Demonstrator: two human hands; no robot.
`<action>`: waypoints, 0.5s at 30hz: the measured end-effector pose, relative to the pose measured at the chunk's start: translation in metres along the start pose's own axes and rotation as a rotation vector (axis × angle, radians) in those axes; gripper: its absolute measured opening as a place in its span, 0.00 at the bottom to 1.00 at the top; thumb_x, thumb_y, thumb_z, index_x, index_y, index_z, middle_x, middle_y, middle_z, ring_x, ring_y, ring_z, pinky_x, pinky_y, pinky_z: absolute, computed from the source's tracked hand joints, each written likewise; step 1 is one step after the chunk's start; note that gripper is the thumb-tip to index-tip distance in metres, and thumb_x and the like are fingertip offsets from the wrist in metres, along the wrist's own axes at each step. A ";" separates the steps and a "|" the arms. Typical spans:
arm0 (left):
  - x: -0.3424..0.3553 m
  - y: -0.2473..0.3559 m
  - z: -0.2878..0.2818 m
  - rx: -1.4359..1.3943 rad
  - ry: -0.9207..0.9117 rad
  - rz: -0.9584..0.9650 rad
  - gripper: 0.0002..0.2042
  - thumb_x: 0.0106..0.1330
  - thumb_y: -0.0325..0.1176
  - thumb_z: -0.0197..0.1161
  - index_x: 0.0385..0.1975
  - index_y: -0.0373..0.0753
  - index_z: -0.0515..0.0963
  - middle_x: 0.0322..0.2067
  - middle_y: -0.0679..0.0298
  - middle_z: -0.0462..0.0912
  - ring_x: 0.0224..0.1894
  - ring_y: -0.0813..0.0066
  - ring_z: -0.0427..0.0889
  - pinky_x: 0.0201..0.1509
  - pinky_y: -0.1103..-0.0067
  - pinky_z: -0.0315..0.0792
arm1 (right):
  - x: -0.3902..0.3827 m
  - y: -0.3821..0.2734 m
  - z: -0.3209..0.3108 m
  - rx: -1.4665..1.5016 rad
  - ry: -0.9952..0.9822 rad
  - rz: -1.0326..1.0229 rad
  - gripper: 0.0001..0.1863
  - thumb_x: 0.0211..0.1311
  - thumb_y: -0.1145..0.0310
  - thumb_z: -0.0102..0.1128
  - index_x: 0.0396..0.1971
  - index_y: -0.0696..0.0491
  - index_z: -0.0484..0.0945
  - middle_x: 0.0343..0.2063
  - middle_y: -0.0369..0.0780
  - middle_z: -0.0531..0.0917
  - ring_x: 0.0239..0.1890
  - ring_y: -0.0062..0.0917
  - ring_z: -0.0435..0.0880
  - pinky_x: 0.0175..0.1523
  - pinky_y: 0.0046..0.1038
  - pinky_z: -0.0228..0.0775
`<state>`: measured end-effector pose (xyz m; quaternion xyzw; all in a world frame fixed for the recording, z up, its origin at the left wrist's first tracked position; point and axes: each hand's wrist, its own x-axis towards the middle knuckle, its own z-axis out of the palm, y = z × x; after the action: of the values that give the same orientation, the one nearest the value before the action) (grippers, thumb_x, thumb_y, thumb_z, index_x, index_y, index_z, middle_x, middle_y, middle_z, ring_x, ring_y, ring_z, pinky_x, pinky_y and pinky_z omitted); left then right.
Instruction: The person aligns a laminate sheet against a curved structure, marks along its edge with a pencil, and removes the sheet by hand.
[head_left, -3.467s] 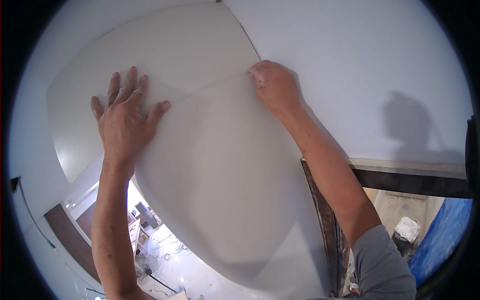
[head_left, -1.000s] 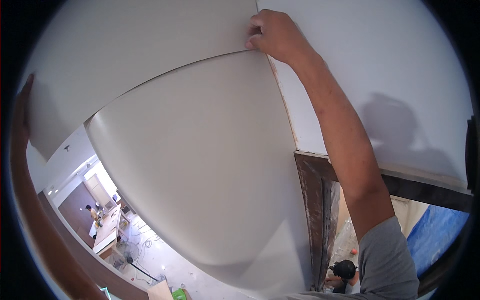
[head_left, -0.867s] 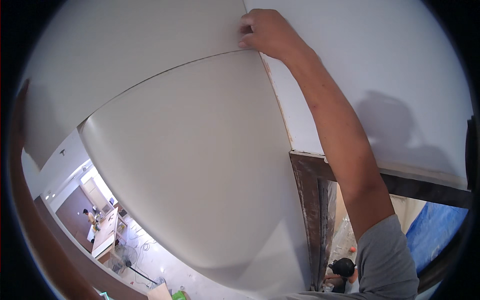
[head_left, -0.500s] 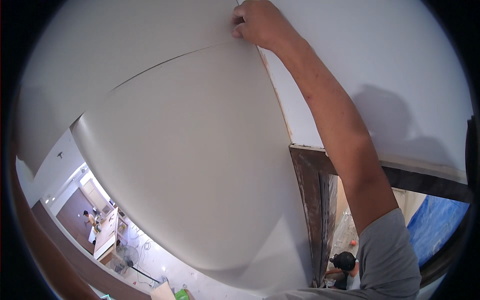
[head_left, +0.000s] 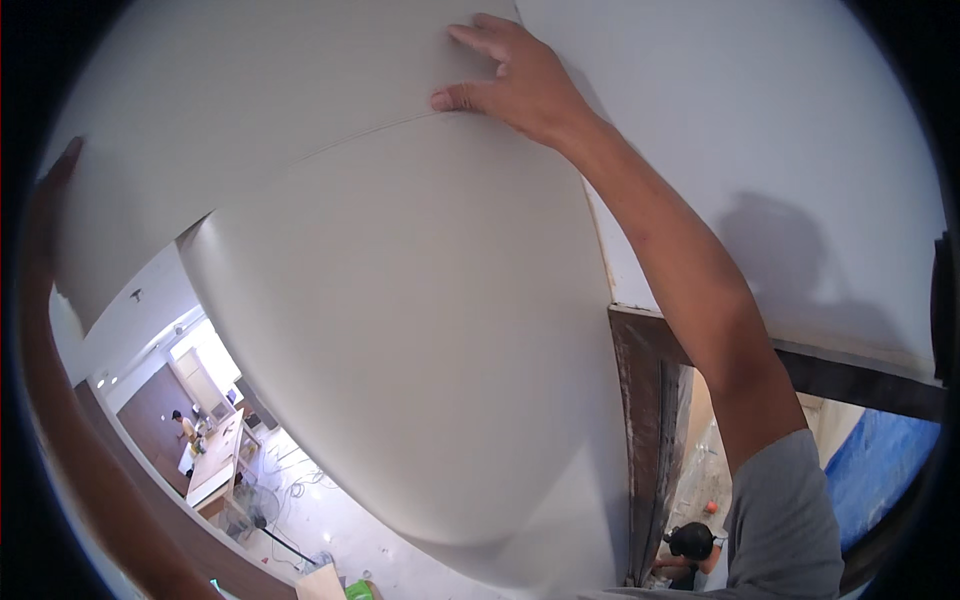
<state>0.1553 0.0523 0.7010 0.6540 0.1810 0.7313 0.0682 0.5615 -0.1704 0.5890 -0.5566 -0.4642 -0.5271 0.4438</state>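
Observation:
A large pale grey sheet spans the top of the view, its lower edge meeting a second pale grey panel along a thin curved seam. My right hand lies against the upper sheet near the white wall corner. Its fingers are spread, with the thumb just above the seam. At the far left rim my left hand touches the upper sheet near its left side. Its fingers are stretched out and only partly visible. At the left end, the seam opens into a dark gap.
Below right is a dark brown door frame, with a crouching person and blue sheeting beyond it. Lower left, a floor fan, loose cables and a long worktable stand in a room where another person works.
My right hand has uncurled from the sheet's edge and now lies spread on it. The seam looks narrower. My left hand's fingers have come into clearer view. The whole view has shifted slightly.

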 end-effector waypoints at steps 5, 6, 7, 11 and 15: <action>0.010 -0.041 0.012 0.340 -0.011 0.156 0.43 0.57 0.71 0.65 0.59 0.36 0.75 0.42 0.48 0.85 0.46 0.54 0.87 0.55 0.56 0.80 | 0.002 -0.012 0.011 -0.050 -0.041 0.089 0.68 0.38 0.26 0.75 0.77 0.51 0.60 0.78 0.52 0.53 0.79 0.56 0.47 0.81 0.46 0.46; 0.004 -0.050 0.013 0.279 0.027 0.138 0.44 0.56 0.70 0.67 0.59 0.34 0.75 0.42 0.48 0.86 0.43 0.54 0.88 0.53 0.56 0.82 | 0.003 -0.013 0.012 -0.042 -0.031 0.083 0.68 0.38 0.26 0.76 0.77 0.51 0.59 0.79 0.52 0.52 0.80 0.56 0.46 0.81 0.47 0.45; -0.002 -0.056 0.014 0.248 0.019 0.170 0.46 0.55 0.69 0.69 0.59 0.29 0.73 0.39 0.42 0.84 0.41 0.47 0.88 0.47 0.53 0.84 | 0.004 -0.014 0.013 -0.045 -0.033 0.087 0.69 0.38 0.26 0.76 0.77 0.51 0.58 0.79 0.52 0.51 0.80 0.56 0.45 0.81 0.47 0.44; -0.022 -0.063 0.018 0.097 -0.012 0.134 0.46 0.52 0.66 0.74 0.55 0.28 0.73 0.37 0.43 0.84 0.37 0.49 0.89 0.41 0.59 0.86 | 0.002 -0.018 0.012 -0.008 -0.047 0.109 0.69 0.38 0.28 0.77 0.78 0.51 0.57 0.79 0.50 0.50 0.81 0.54 0.43 0.82 0.47 0.41; -0.033 -0.055 0.018 -0.023 -0.034 0.182 0.47 0.53 0.65 0.75 0.56 0.23 0.71 0.37 0.39 0.84 0.33 0.46 0.90 0.38 0.60 0.88 | -0.001 -0.028 0.006 -0.033 -0.068 0.148 0.63 0.44 0.36 0.78 0.78 0.49 0.57 0.80 0.47 0.50 0.82 0.43 0.43 0.82 0.45 0.43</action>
<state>0.1701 0.0954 0.6524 0.6794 0.1109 0.7252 0.0121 0.5354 -0.1593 0.5879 -0.6142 -0.4280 -0.4811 0.4561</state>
